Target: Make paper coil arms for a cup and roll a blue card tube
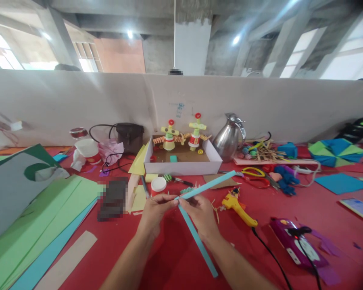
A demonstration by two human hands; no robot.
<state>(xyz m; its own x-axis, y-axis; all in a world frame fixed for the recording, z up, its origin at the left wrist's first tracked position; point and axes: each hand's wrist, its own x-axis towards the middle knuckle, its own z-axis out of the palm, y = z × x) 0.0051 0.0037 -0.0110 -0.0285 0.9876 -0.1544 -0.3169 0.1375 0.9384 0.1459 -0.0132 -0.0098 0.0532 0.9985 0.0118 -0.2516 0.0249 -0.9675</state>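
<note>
Two light blue paper strips meet at one end between my hands. The upper strip (210, 184) points to the back right, while the lower strip (198, 241) slants toward the front edge. My left hand (157, 211) pinches the joined ends from the left, fingers closed. From the right, my right hand (204, 217) is closed on the strips just beside the join; its fingers partly cover them. Behind my hands stands a paper cup (159, 186) with a white top. A yellow glue gun (238, 209) lies to the right of my right hand.
A white box (183, 168) with two paper figures stands at the back, beside a metal jug (228, 139). Green paper sheets (48, 217) cover the left side. Scissors (257, 177) and a purple power box (298, 243) with cords lie at right.
</note>
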